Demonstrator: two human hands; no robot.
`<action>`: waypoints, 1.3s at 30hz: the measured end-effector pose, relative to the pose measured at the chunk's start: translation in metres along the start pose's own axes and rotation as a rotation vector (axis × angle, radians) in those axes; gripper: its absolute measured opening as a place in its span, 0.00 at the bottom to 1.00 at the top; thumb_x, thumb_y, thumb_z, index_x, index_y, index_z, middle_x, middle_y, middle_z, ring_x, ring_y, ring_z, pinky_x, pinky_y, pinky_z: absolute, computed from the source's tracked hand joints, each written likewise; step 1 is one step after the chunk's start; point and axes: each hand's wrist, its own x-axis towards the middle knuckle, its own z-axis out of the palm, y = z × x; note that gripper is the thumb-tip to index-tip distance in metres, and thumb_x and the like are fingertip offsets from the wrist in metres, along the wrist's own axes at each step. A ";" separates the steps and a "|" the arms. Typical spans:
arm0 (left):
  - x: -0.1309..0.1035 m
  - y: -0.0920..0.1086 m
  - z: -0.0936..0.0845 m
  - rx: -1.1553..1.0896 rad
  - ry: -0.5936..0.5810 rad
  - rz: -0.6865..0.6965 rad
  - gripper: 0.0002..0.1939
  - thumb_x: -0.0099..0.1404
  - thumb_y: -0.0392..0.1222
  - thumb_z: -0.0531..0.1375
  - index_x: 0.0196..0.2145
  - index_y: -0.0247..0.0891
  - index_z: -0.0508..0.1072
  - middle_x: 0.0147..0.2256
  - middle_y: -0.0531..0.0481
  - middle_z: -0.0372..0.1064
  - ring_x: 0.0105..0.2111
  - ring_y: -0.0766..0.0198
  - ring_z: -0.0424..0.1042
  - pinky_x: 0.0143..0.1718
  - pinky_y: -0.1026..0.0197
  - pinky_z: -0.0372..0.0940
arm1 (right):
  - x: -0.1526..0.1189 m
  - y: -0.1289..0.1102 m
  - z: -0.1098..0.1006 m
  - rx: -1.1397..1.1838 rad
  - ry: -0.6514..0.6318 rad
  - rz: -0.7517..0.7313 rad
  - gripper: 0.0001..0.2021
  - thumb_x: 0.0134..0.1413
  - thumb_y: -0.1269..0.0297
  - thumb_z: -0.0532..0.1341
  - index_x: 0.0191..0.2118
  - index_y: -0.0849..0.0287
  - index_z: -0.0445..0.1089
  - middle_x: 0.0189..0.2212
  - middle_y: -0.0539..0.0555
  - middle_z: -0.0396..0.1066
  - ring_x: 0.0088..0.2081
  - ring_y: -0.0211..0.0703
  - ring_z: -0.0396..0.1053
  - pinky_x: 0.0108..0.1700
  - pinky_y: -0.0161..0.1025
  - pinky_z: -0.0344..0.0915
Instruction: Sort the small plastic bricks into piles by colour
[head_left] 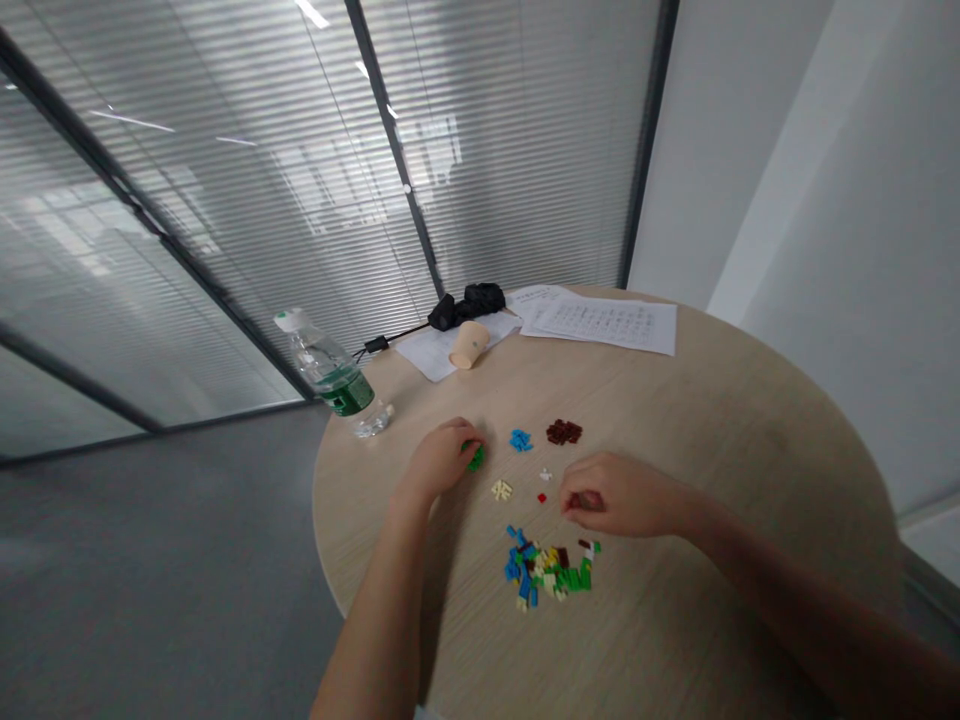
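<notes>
My left hand (pixel 444 457) is at the small group of green bricks (pixel 476 457), its fingers pressed together over them; what they hold is hidden. My right hand (pixel 619 495) has its fingers curled in, just right of a red brick (pixel 541 498) and some white bricks (pixel 546 475); its contents cannot be made out. Blue bricks (pixel 520 440) and dark brown bricks (pixel 564 432) lie in separate groups farther back. Cream bricks (pixel 502 490) form another group between the hands. Nearer to me lies a mixed pile of coloured bricks (pixel 551 572).
A clear bottle with a green label (pixel 347 392) stands at the round table's (pixel 712 400) left edge. A paper cup (pixel 469 345) lies on its side on a sheet. Behind are a black bundle (pixel 480 300) with a cable and printed papers (pixel 607 322).
</notes>
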 end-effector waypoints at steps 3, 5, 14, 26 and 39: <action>-0.001 0.001 -0.001 0.011 -0.013 -0.018 0.12 0.60 0.35 0.51 0.34 0.38 0.75 0.37 0.47 0.70 0.37 0.62 0.68 0.41 0.63 0.62 | -0.003 -0.001 -0.003 0.062 -0.090 -0.001 0.05 0.44 0.72 0.59 0.27 0.60 0.72 0.23 0.49 0.70 0.25 0.34 0.63 0.30 0.31 0.56; -0.001 0.002 -0.002 0.016 -0.013 -0.021 0.12 0.60 0.36 0.51 0.34 0.38 0.75 0.37 0.47 0.70 0.37 0.62 0.68 0.41 0.63 0.62 | -0.004 -0.002 -0.003 0.075 -0.128 0.022 0.05 0.43 0.71 0.59 0.27 0.61 0.72 0.23 0.49 0.69 0.24 0.33 0.62 0.28 0.31 0.55; 0.000 0.010 -0.001 -0.029 0.053 0.021 0.11 0.60 0.36 0.52 0.36 0.38 0.74 0.38 0.48 0.69 0.38 0.63 0.68 0.40 0.65 0.61 | -0.003 0.001 0.011 -0.023 -0.163 0.103 0.03 0.39 0.71 0.59 0.21 0.60 0.69 0.21 0.48 0.68 0.23 0.33 0.61 0.27 0.32 0.52; -0.001 0.039 -0.002 -0.400 -0.012 0.210 0.10 0.59 0.35 0.53 0.35 0.35 0.74 0.30 0.51 0.70 0.27 0.70 0.66 0.31 0.68 0.60 | 0.002 0.013 -0.004 0.081 0.104 0.258 0.08 0.51 0.64 0.57 0.28 0.61 0.70 0.21 0.49 0.68 0.23 0.34 0.63 0.26 0.30 0.53; -0.003 0.054 0.002 -0.326 -0.278 0.303 0.11 0.56 0.35 0.55 0.34 0.38 0.76 0.31 0.53 0.73 0.27 0.69 0.67 0.30 0.68 0.58 | 0.014 0.060 0.011 -0.244 0.443 0.343 0.05 0.55 0.67 0.57 0.30 0.60 0.68 0.32 0.54 0.69 0.35 0.41 0.66 0.39 0.36 0.59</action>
